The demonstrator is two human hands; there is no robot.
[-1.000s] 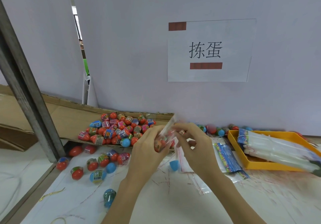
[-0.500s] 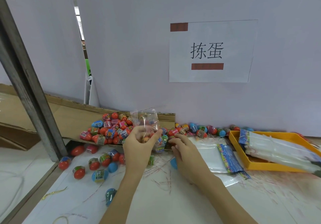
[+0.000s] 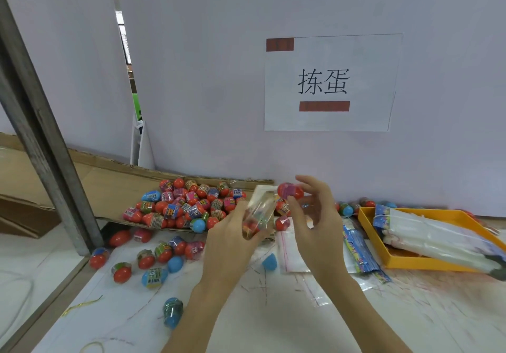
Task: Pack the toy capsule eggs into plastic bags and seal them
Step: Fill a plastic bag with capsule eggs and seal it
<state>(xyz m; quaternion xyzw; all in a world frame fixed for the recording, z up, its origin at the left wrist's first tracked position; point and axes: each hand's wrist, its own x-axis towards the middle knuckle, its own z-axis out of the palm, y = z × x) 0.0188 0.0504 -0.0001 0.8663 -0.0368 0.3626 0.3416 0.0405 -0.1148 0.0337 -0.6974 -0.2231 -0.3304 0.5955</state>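
right hand (image 3: 315,215) now up off table, pinching red plastic capsule egg (image 3: 290,191) beside mouth of clear plastic bag (image 3: 258,211) gripped by left hand (image 3: 232,239); keep mouth wide, drop egg straight in.

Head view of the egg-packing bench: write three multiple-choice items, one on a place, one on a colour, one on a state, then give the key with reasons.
1. Where does the yellow plastic tray sit?
A. at the right of the table
B. at the left, by the metal post
C. on the cardboard sheet

2. What colour is the capsule egg pinched in the right hand?
A. mostly red
B. all blue
C. all white

3. What is the left hand doing?
A. lying flat on the table
B. holding a clear plastic bag with eggs inside
C. gripping the tray

Key: 1 A, the tray lies right of both hands, holding white packets. 2 A, the egg is red with a pinkish label. 3 B, the fingers curl round the bag, and coloured eggs show through it.
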